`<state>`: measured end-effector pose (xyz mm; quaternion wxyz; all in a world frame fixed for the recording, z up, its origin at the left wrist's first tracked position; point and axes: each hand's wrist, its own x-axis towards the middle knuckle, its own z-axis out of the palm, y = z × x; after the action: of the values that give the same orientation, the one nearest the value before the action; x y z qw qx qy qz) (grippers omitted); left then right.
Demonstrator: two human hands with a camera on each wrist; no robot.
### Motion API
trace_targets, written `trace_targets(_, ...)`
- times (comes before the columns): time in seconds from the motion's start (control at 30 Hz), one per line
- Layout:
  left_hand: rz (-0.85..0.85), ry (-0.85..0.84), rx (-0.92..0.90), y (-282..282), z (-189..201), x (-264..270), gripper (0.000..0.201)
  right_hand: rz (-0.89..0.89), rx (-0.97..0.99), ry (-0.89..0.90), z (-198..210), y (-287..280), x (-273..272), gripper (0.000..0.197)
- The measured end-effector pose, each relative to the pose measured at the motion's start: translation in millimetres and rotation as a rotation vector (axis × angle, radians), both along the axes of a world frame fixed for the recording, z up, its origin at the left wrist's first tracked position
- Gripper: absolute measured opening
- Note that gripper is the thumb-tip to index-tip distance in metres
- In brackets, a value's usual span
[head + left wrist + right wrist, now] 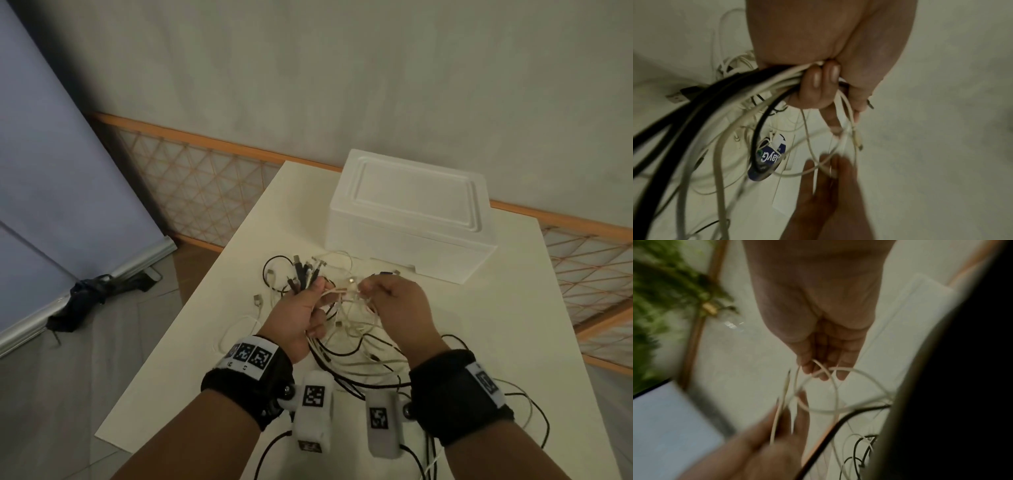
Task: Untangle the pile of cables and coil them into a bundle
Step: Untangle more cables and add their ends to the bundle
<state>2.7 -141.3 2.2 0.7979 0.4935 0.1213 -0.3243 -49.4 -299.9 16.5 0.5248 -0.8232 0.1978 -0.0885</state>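
A tangle of black and white cables (pixel 363 356) hangs from my hands over the white table (pixel 479 342). My left hand (pixel 301 308) grips a bunch of cables (pixel 756 81) in its fist, their plug ends (pixel 305 270) sticking up above the knuckles. My right hand (pixel 387 298) pinches a thin white cable (pixel 818 368) at its fingertips, close to the left hand. Loops of white cable (pixel 838 394) run between the two hands. A blue label (pixel 766 160) dangles in the tangle. Loose cable ends trail toward the table's near edge.
A white foam box (pixel 411 212) with its lid on stands at the back of the table, just beyond my hands. A lattice fence (pixel 191 185) runs behind the table. A grey panel (pixel 51 205) leans at the left, above a dark object (pixel 85 301) on the floor.
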Motion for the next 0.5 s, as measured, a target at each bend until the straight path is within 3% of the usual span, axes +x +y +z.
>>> trace_targets(0.1,0.158,0.125,0.063,23,-20,11,0.031,-0.309,0.431,-0.177,-1,-31,-5,0.014)
trace_targets(0.17,0.195,0.159,0.150,40,-38,16,0.031,-0.363,0.592,-0.153,7,-47,-13,0.017)
trace_targets(0.23,0.130,0.166,0.248,45,-46,15,0.034,-0.254,0.557,-0.080,17,-48,-16,0.016)
trace_targets(0.33,-0.139,0.147,0.312,35,-35,3,0.038,-0.111,0.383,-0.012,23,-31,-12,0.017)
trace_targets(0.4,-0.251,0.172,0.134,26,-17,-6,0.037,-0.049,0.363,-0.025,24,-22,-8,0.017)
trace_targets(0.5,-0.082,0.171,-0.298,14,5,-9,0.024,0.039,0.333,-0.024,28,-13,-7,0.018)
